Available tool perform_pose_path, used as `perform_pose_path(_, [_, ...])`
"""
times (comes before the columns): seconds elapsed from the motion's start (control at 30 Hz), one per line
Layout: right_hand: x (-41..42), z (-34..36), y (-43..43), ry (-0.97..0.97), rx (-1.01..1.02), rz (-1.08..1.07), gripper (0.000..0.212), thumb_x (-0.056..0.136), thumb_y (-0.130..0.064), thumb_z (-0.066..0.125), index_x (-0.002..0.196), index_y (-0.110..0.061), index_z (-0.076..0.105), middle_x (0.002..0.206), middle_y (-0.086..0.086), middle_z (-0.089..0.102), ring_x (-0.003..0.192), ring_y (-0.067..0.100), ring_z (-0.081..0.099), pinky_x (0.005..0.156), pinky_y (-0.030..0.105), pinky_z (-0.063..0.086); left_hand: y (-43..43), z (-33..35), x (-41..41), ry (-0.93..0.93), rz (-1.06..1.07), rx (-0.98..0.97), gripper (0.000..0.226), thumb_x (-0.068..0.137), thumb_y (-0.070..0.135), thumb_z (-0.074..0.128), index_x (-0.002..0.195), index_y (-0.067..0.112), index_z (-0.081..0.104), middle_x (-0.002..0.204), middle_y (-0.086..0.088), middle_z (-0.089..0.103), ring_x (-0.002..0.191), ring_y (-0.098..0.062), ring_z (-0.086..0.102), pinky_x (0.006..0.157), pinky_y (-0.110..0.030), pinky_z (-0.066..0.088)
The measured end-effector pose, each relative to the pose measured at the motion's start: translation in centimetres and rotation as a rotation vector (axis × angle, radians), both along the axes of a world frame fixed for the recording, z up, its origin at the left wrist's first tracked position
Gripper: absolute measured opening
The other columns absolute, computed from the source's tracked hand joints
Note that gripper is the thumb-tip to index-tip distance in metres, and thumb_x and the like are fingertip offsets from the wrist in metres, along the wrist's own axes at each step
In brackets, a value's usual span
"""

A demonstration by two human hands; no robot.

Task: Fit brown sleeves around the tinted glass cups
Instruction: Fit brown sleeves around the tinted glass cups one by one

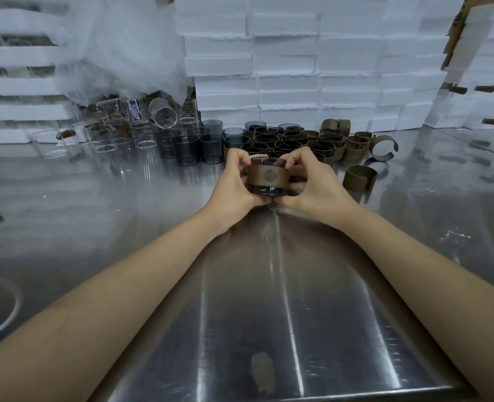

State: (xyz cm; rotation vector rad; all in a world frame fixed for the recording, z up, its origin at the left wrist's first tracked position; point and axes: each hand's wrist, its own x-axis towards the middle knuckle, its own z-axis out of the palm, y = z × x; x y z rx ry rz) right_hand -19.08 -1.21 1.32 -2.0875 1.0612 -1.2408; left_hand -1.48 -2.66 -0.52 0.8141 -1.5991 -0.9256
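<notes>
Just above the steel table, both hands hold one tinted glass cup (266, 190) with a brown sleeve (267, 177) wrapped round its middle; a round emblem faces me. My left hand (234, 181) grips the cup's left side, fingers curled over the rim. My right hand (309, 184) grips the right side the same way. Behind them stands a cluster of sleeved tinted cups (292, 140). Bare tinted cups (193, 145) stand to the left of it. Loose brown sleeves (358, 177) lie to the right.
Clear glass cups (115, 132) crowd the back left under white netting (124, 47). Stacked white foam boxes (312, 62) form a wall at the back. The steel table (269, 285) stretches toward me; a round grey rim (5, 314) shows at the left edge.
</notes>
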Motion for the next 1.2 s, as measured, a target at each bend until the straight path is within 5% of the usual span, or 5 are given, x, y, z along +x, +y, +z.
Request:
perform_pose_path(0.37, [-0.2,-0.2,-0.2,-0.039,0.025,0.061,0.055,0.072,0.010,0.074,0.092,-0.028,0.040,0.119,-0.002,0.054,0.112,0.020,0.059,0.086,0.036,0.058,-0.2,-0.2,-0.2,-0.045,0.054,-0.013,0.067,0.067,-0.009,0.082,0.091,0.025,0.030,0.119,-0.005,0.059,0.095,-0.007,0.061,0.084,-0.026,0.052])
perform_pose_path(0.53, [-0.6,-0.5,-0.6,-0.086,0.086,0.090,0.054,0.073,-0.010,0.082,0.102,-0.033,0.043,0.122,0.000,0.052,0.108,0.014,0.063,0.089,0.030,0.056,-0.3,-0.3,-0.2,-0.175,0.128,0.001,0.067,0.070,0.000,0.083,0.091,0.028,0.027,0.102,0.002,0.050,0.084,-0.008,0.052,0.072,-0.018,0.046])
perform_pose_path(0.8, [-0.7,-0.5,-0.9,0.323,-0.128,-0.077,0.044,0.068,-0.052,0.078,0.098,-0.033,0.053,0.093,-0.017,0.054,0.088,0.004,0.052,0.075,0.025,0.043,0.1,-0.1,-0.2,-0.294,0.033,0.008,0.060,0.076,-0.004,0.074,0.106,0.021,0.029,0.126,-0.014,0.047,0.112,-0.030,0.057,0.090,-0.045,0.051])
perform_pose_path(0.97, [-1.6,-0.1,-1.0,0.593,-0.265,-0.202,0.045,0.073,-0.061,0.066,0.092,-0.023,0.054,0.091,-0.010,0.048,0.090,0.010,0.039,0.069,0.036,0.042,0.1,-0.1,-0.4,-0.314,-0.026,0.042,0.050,0.083,-0.013,0.058,0.108,0.023,0.032,0.117,-0.002,0.047,0.105,-0.018,0.060,0.085,-0.033,0.054])
perform_pose_path(1.2, [-2.5,-0.3,-1.3,0.549,-0.314,-0.300,0.042,0.076,-0.061,0.056,0.093,-0.022,0.060,0.094,-0.014,0.046,0.089,0.006,0.043,0.066,0.030,0.037,0.3,-0.1,-0.5,-0.372,-0.034,0.058,0.040,0.087,-0.009,0.055,0.112,0.021,0.045,0.115,0.008,0.054,0.106,-0.005,0.059,0.092,-0.016,0.048])
